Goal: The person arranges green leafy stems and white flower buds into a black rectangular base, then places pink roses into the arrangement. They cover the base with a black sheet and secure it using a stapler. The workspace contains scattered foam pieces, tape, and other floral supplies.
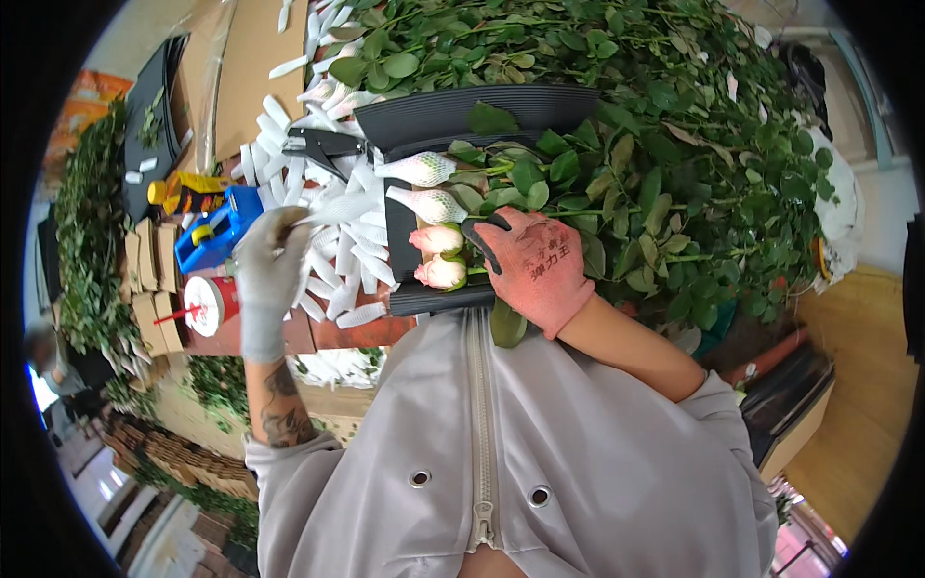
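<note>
My left hand (271, 277), in a pale grey glove, pinches a white foam net sleeve (344, 206) over a loose pile of similar sleeves. My right hand (536, 268), in a pink glove with black fingertips, closes on a rose just behind its bud; the grip itself is partly hidden. Two bare pale pink rose buds, an upper one (436, 239) and a lower one (440, 273), lie side by side left of that hand. Above them are two buds in net sleeves, a nearer one (427, 204) and a farther one (417, 170). All lie on a black corrugated sheet (401, 231).
Leafy rose stems (655, 144) heap across the table's far and right sides. Black-handled pliers or a stapler-like tool (326, 146) lies among the sleeves. At left stand a blue tape dispenser (220, 231), a yellow bottle (183, 195) and a red cup with white lid (210, 304).
</note>
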A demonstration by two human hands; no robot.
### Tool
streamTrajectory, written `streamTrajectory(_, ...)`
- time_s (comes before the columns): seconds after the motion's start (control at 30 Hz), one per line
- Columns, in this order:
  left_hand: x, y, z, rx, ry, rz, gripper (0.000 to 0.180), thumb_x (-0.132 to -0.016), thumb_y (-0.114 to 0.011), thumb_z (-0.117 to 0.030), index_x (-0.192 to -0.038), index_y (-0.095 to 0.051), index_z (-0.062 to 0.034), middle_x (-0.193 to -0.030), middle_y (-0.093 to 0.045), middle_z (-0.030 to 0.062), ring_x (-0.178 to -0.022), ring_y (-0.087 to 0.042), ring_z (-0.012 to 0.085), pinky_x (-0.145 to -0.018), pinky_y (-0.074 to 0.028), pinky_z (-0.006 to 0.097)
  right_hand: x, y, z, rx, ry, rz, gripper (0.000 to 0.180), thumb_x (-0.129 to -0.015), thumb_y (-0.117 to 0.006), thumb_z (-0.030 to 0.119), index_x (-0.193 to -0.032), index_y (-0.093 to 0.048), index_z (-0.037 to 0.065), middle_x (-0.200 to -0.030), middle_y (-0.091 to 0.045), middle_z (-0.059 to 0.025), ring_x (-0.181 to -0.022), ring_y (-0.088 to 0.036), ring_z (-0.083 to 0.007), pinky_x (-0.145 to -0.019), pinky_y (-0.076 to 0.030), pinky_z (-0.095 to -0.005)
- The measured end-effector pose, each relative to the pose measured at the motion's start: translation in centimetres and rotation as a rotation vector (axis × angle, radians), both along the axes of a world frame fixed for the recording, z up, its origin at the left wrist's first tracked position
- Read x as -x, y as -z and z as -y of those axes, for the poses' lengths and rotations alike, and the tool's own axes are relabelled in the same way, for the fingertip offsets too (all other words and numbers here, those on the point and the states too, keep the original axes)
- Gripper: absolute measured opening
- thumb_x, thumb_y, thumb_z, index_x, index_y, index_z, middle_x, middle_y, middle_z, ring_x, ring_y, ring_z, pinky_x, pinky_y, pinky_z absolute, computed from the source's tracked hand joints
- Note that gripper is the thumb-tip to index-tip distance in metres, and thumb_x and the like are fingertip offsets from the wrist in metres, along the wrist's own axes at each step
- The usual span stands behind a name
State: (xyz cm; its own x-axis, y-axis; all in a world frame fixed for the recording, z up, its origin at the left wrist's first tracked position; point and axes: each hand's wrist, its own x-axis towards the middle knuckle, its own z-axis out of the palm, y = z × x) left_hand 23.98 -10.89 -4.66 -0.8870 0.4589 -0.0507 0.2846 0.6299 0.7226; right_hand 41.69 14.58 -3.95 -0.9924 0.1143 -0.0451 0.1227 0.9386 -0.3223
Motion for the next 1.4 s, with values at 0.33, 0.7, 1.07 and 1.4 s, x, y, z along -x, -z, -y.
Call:
streamTrajectory(0.33,-10.6,-2.9,-8.4,0.223,0.551,-0.330,0.054,-0.076,-0.071,-0.029,-0.122,-0.060,-0.0027,-0.135,-0.053,0.0138,-0.127,-0.048,0.0304,-0.099,-0.041,0.044,-0.6,-2.5,-1.5,0.231,-0.003,-0.055,0.038,-0.074,-0.072,0.017,-0.111,-0.064,0.010,-0.115,-0.062,-0.0112,-0.097,-0.062,-0.0310,-0.084,-0.050,-0.0385)
streamTrajectory(0.7,-10.9,-1.4,-7.4,0.165,0.511,-0.369,0.049,-0.079,-0.070,-0.031,-0.119,-0.063,-0.0046,-0.134,-0.055,0.0115,-0.127,-0.049,0.0296,-0.101,-0.041,0.044,6.4,-4.0,-2.8,-0.306,-0.434,0.288,0.047,-0.079,-0.069,0.033,-0.119,-0.058,0.011,-0.111,-0.063,-0.0098,-0.106,-0.059,-0.0268,-0.093,-0.047,-0.0384)
streamTrajectory(1.07,-10.8,-1.0,-7.1,0.172,0.512,-0.378,0.038,-0.086,-0.063,-0.036,-0.112,-0.066,-0.0086,-0.130,-0.057,0.0070,-0.127,-0.049,0.0240,-0.107,-0.037,0.039,5.4,-1.4,-3.2,-0.268,-0.318,0.104,0.041,-0.078,-0.068,0.023,-0.117,-0.061,0.016,-0.117,-0.062,-0.0081,-0.108,-0.059,-0.0275,-0.091,-0.048,-0.0399)
streamTrajectory(1.4,-6.3,-0.3,-5.9,-0.073,0.665,-0.159,0.034,-0.086,-0.063,-0.023,-0.116,-0.065,-0.0076,-0.126,-0.060,0.0096,-0.117,-0.056,0.0282,-0.098,-0.045,0.039,3.6,0.0,-2.4,-0.313,-0.213,0.052,0.040,-0.077,-0.068,0.022,-0.116,-0.063,0.015,-0.120,-0.061,-0.0075,-0.113,-0.056,-0.0264,-0.097,-0.042,-0.0376)
